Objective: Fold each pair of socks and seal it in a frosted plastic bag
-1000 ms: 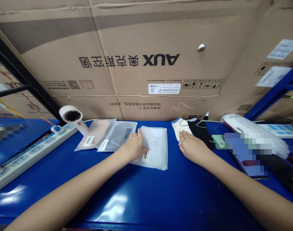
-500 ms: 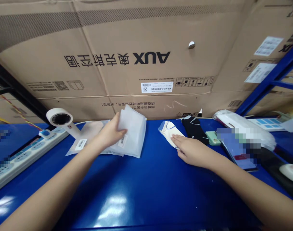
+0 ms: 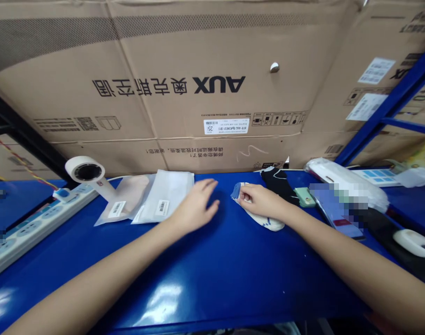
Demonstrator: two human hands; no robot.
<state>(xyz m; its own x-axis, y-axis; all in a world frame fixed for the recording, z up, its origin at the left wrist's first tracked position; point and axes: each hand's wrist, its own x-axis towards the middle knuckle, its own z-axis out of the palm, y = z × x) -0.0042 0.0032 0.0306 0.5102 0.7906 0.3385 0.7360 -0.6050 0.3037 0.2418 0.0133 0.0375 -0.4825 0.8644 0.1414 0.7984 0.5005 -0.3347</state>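
My right hand (image 3: 257, 200) pinches the cuff end of a white sock (image 3: 264, 221) with blue marks, which lies on the blue table. Open and holding nothing, my left hand (image 3: 198, 207) is over the table, its fingers apart and pointing toward the sock. Just left of it lies a frosted plastic bag (image 3: 163, 190) with a barcode label. Farther left, a second frosted bag (image 3: 128, 197) has something pale pink inside. A black sock (image 3: 279, 184) lies behind my right hand.
A white handheld fan (image 3: 93, 174) stands at the left beside a long power strip (image 3: 41, 223). On the right are a small green object (image 3: 305, 197), a phone (image 3: 338, 214), a plastic-wrapped white item (image 3: 348, 184) and a white mouse (image 3: 414, 243). Cardboard (image 3: 184, 111) forms the back.
My left hand has let go of the frosted bag, now flat on the table, and moved right. My right hand has shifted to the sock's cuff and closed on it; the sock has turned.
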